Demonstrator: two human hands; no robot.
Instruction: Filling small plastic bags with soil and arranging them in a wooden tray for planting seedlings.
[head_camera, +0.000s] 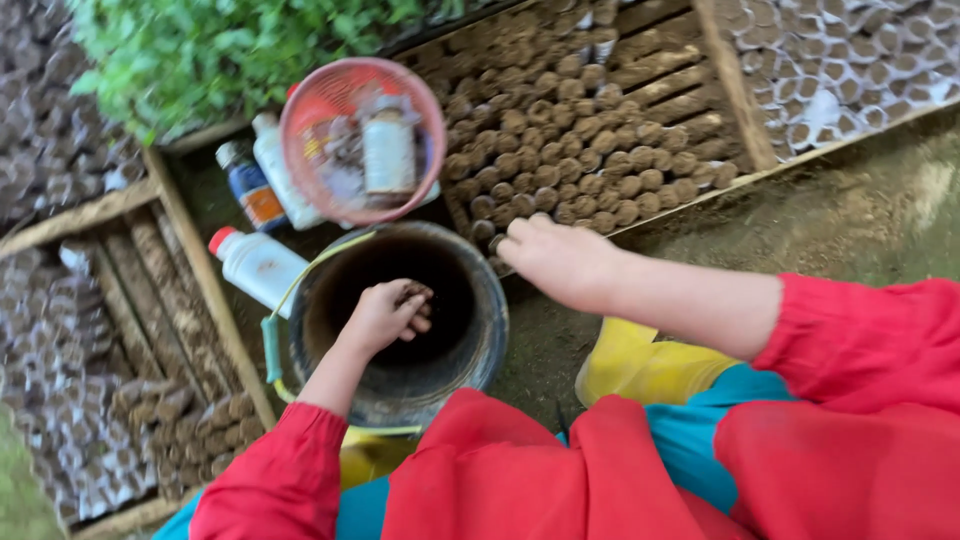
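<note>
My left hand (388, 313) reaches down inside a dark bucket (480, 345), fingers closed around a lump of dark soil. My right hand (555, 258) stretches past the bucket's rim to the near edge of a wooden frame (738, 95) packed with rows of small soil-filled pots (590, 150). Its fingers rest on the pots at the frame's front corner; whether they pinch anything is hidden. Red sleeves cover both of my arms.
A pink mesh basket (300, 140) holding a white bottle stands behind the bucket. More bottles (262, 265) lie to its left. Another wooden frame (205, 280) of pots lies at left, green seedlings (220, 50) at the top. My yellow boot (640, 365) is beside the bucket.
</note>
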